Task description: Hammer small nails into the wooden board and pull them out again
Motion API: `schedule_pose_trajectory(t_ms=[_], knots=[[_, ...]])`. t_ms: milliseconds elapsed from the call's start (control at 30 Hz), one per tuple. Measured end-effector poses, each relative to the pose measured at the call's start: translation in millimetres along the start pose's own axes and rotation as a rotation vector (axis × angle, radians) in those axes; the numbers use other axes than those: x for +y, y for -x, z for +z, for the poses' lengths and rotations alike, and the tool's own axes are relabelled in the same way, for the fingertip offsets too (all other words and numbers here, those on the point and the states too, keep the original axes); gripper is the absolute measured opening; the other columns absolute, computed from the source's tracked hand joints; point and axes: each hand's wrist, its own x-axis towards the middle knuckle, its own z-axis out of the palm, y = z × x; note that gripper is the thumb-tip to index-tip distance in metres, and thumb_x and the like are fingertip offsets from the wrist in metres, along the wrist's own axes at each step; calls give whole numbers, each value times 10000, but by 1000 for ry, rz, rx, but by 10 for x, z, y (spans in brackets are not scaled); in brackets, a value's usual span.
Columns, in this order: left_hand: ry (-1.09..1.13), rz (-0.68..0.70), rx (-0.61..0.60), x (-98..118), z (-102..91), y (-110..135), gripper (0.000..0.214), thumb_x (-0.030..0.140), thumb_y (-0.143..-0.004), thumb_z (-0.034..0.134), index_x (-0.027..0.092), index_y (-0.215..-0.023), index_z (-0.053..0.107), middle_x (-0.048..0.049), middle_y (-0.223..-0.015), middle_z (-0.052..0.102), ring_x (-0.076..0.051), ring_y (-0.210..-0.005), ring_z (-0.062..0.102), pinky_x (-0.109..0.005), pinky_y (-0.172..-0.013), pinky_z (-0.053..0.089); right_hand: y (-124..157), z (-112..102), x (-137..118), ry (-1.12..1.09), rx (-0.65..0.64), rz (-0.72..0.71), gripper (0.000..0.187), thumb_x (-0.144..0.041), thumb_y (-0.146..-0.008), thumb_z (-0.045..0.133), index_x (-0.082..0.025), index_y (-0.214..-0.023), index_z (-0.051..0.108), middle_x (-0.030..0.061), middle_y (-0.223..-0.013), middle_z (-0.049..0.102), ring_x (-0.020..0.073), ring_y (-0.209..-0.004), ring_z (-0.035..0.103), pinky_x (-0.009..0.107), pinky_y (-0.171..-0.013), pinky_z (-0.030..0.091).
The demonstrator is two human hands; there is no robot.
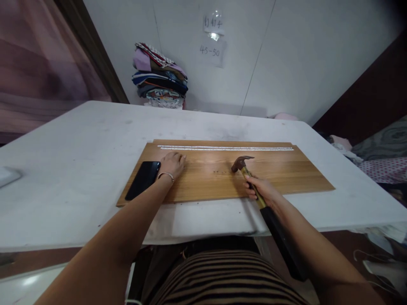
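A long wooden board [286, 169] lies flat on the white table [79, 169]. My right hand [262, 190] is closed round the yellow shaft of a claw hammer [243, 162]. The hammer's head rests just above the board's middle, beside a few small dark specks. My left hand [173, 163] lies palm down on the board's left part, its fingers curled slightly and pressed to the wood, with a thin bracelet on the wrist. A black phone [143, 180] lies on the board right beside that hand. A white measuring tape [225, 148] runs along the board's far edge.
A pile of folded cloths [160, 78] sits against the white wall at the table's far side. Paper notes [211, 40] hang on the wall. More fabric lies off the table's right edge [388, 169]. A white object [8, 174] sits at the far left edge.
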Motion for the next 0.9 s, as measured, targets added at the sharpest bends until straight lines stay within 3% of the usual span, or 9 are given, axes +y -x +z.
schedule_pose_trajectory(t_ms=[900], knots=[[8,-12,-14,9,-27,9,450,435,-1034,348,218,-1018,742,-113,-1278,702,-290,-1257,589,-450,-1102,428,-29,-64,3,20,-39,-16,395,-380,-768,791,-263,-950,461,-91,-638,489,48,-408,360,150,-360,235]])
